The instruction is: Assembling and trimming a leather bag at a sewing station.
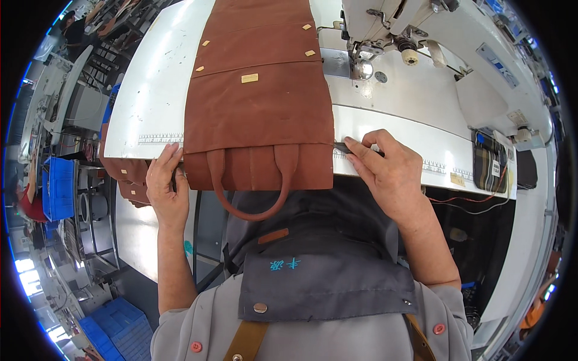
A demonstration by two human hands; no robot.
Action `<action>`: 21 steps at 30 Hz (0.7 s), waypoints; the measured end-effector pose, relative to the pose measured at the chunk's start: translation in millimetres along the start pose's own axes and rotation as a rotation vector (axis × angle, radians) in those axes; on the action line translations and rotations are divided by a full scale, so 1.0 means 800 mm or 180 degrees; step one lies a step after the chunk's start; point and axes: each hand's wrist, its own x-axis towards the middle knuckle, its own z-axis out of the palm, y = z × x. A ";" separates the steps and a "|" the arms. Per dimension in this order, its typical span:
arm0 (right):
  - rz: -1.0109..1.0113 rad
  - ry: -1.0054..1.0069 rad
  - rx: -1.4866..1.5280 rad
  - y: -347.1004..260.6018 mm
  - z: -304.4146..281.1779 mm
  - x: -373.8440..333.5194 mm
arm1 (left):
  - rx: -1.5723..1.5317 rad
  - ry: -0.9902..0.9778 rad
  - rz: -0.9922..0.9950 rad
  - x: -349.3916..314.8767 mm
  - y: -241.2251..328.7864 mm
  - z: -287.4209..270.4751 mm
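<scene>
Fingers of both hands, left [167,180] and right [385,165], pinch the brown bag [259,114] lying between them.

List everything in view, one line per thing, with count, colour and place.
bag: one, rust brown, flat on the table, handles hanging over the near edge
table: one, white, ruler strip along its near edge
sewing machine: one, white, far right of the table
plaid pouch: one, dark checked, right table edge
crates: several, blue, on the left
apron: one, grey, lower centre
left hand: one, at the bag's left edge
right hand: one, fingers pinching a small dark thing at the bag's right edge
</scene>
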 end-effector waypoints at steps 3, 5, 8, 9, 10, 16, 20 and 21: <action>0.0020 -0.0025 0.0008 0.000 0.002 -0.001 | 0.0043 0.0028 0.0021 -0.004 -0.004 0.004; 0.0027 -0.0002 0.0022 0.002 0.003 -0.004 | 0.0240 0.0123 0.0238 -0.007 -0.005 0.007; 0.0326 0.0025 0.0325 0.006 0.008 -0.007 | 0.0264 0.0166 0.0123 -0.018 -0.002 0.017; 0.0444 0.0087 0.0581 0.008 0.007 -0.008 | 0.0263 0.0161 0.0119 -0.021 0.002 0.017; 0.0563 0.0152 0.0836 0.011 0.006 -0.010 | 0.0284 0.0117 0.0132 -0.024 0.006 0.016; 0.1075 0.0382 0.1637 0.020 0.005 -0.020 | 0.0194 0.0431 0.0318 -0.043 0.033 0.036; 0.1379 0.0625 0.2157 0.025 -0.002 -0.024 | -0.0106 0.0558 0.0976 -0.058 0.059 0.042; 0.1376 0.0628 0.2159 0.026 -0.002 -0.024 | -0.0104 0.0561 0.0978 -0.059 0.063 0.044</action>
